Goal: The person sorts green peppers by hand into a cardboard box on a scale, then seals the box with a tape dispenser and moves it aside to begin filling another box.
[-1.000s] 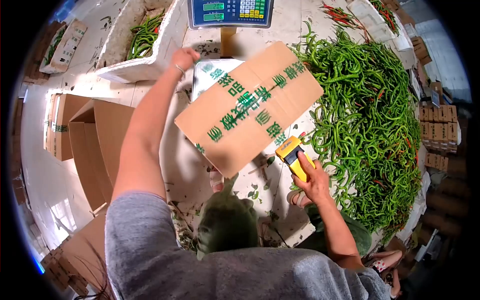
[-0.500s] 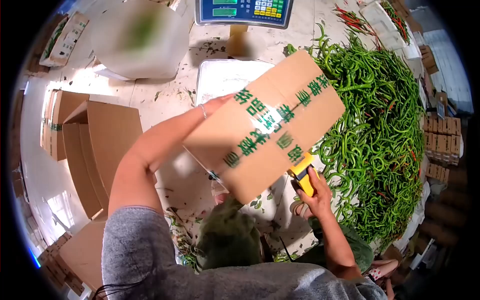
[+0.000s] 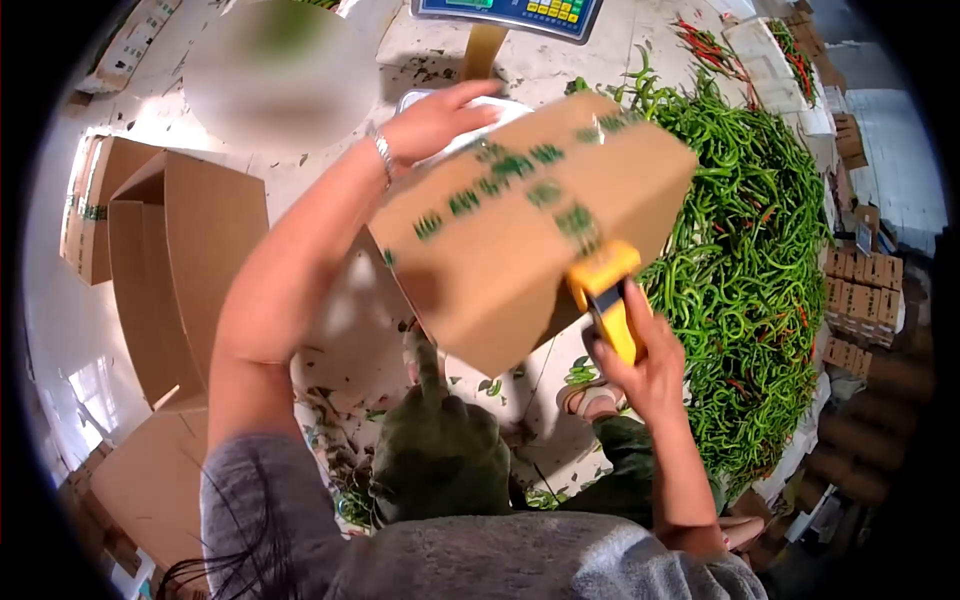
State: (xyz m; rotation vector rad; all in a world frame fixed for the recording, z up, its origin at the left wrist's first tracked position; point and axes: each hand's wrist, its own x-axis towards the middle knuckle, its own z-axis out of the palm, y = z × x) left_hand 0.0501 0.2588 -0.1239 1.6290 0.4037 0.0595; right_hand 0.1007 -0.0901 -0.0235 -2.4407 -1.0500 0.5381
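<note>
A cardboard box [image 3: 470, 270] with green printed tape is held tilted in front of me. My left hand [image 3: 435, 122] lies at its far left edge, fingers stretched out and apart, with a silver bracelet at the wrist. My right hand [image 3: 648, 362] is wrapped round a yellow tape dispenser [image 3: 612, 290], whose head is against the box's near right side. Behind the box are a scale's metal plate [image 3: 415, 98], partly hidden, and its blue display panel [image 3: 545, 12].
Green chili peppers [image 3: 750, 270] form a large heap on the right, with red ones [image 3: 705, 50] beyond. An open carton [image 3: 215, 220] stands at the left. A blurred white container [image 3: 280, 90] is at the upper left. Small boxes [image 3: 865, 285] are stacked far right.
The box has turned so that more of its near side shows. My left hand has come into view at the far edge, and the dispenser has moved up against the box.
</note>
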